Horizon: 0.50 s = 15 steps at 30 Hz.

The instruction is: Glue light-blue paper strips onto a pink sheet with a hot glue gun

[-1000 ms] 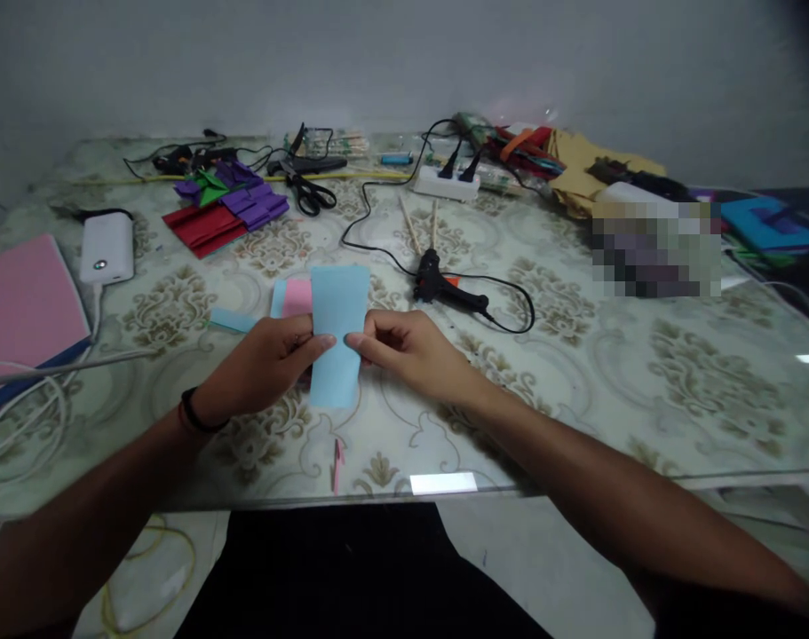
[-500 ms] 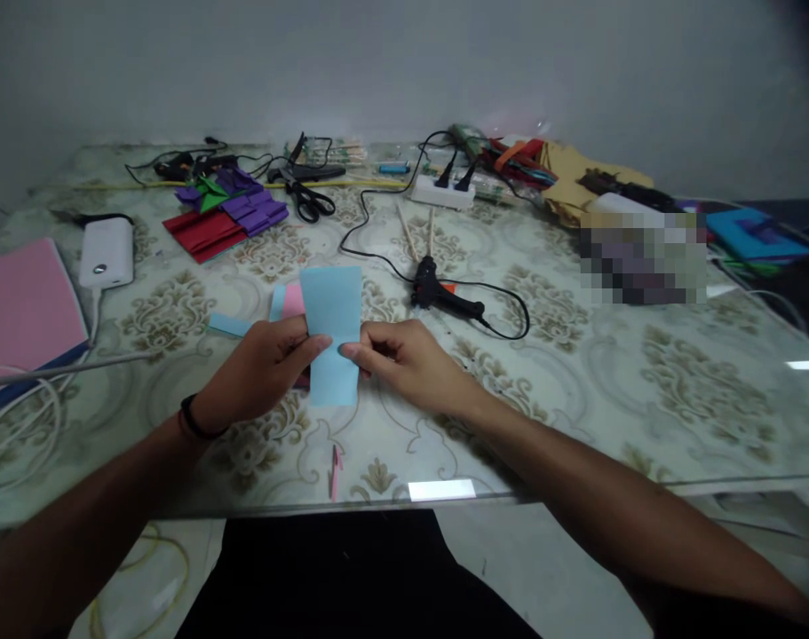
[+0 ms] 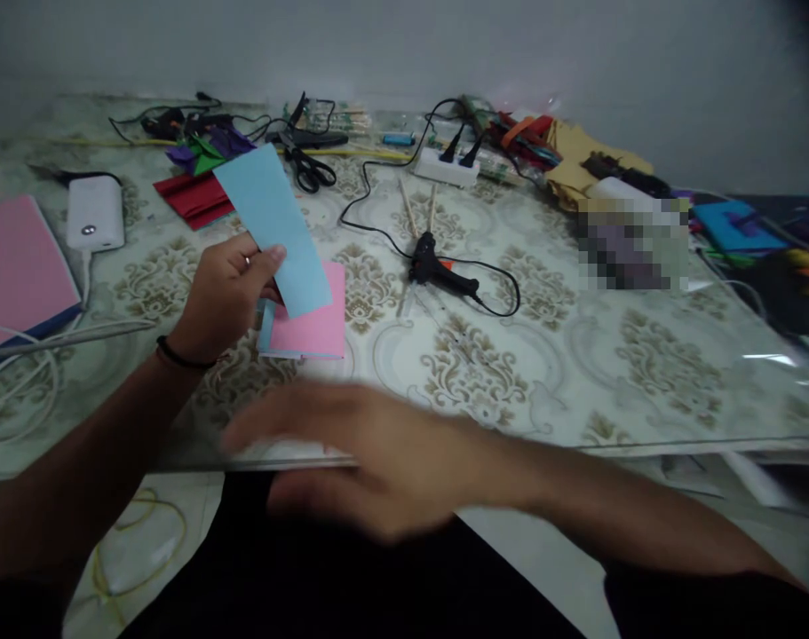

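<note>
My left hand (image 3: 234, 280) pinches a light blue paper strip (image 3: 281, 231) between thumb and fingers, holding it tilted above the table. Beneath the strip's lower end lies a stack of pink and blue paper (image 3: 314, 324). My right hand (image 3: 351, 448), blurred by motion, is over the table's front edge with thumb and fingers apart and nothing between them. A black glue gun (image 3: 444, 273) rests on the table to the right of the papers.
Black scissors (image 3: 309, 169), red folded paper (image 3: 194, 200) and a white power strip (image 3: 448, 167) lie toward the back. At the left are a white power bank (image 3: 96, 213) and a pink sheet (image 3: 24, 262). Cables cross the table (image 3: 551, 390).
My right hand has let go of the blue strip and moved down toward me, its fingers opening. My left hand has lifted the strip up and left, tilting it and uncovering the pink stack.
</note>
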{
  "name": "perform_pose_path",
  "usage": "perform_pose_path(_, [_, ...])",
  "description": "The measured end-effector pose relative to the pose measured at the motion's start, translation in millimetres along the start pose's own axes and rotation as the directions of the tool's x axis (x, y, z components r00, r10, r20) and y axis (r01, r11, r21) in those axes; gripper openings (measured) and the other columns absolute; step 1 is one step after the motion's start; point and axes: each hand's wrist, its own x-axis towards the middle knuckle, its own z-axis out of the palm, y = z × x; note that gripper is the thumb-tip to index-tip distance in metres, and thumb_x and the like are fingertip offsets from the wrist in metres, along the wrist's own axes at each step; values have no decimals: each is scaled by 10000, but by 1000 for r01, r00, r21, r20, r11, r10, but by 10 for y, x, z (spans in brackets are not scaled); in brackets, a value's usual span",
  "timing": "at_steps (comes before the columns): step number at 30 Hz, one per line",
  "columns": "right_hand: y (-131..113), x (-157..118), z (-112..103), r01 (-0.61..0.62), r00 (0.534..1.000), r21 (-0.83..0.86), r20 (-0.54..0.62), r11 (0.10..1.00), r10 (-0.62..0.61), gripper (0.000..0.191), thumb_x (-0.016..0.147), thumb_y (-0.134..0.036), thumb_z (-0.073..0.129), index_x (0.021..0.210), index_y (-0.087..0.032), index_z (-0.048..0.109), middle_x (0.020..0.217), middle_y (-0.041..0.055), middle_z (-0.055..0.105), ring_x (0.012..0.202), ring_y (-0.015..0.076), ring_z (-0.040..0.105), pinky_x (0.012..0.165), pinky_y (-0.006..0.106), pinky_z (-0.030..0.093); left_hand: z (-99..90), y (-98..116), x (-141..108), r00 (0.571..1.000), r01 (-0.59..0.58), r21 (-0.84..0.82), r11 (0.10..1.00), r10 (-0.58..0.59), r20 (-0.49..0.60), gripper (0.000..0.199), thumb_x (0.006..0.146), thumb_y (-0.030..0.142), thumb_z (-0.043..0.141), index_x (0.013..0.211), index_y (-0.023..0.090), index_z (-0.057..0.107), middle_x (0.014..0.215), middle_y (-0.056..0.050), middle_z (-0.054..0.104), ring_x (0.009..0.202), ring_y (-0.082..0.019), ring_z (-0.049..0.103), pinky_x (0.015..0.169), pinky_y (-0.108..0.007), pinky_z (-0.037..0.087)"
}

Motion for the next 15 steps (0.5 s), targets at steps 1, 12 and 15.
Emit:
perform_pose_path(1, [-51,25,142,74,984,86,154,994,-86,386,1083,-353,527,1310,-75,667,1469,173,645,1400,214,591,1199,269,412,9,5,-9,1000,-18,5,1000,18,10,255,885,378,713,728,196,626,592,32,634,511,-123,609,487,-224,525])
perform_pose_path(12, [15,-1591,343,-805,15,-586,134,92,991,344,1021,-216,528,1222,-163,801,1176,233,782,1181,397,740,951,513,588,13,-2,-121,977,-84,-27,996,88,196,225,927,349,642,788,173,664,696,-1,717,601,-152,663,550,-236,525])
perform_pose_path(15, [25,-1673,355,-790,-4,-608,144,85,990,287,956,-134,561,1040,-133,836,998,222,803,1008,399,787,845,495,603,16,1,-132,974,-73,5,997,71,214,233,926,358,627,783,177,662,702,-6,715,611,-160,661,566,-243,526])
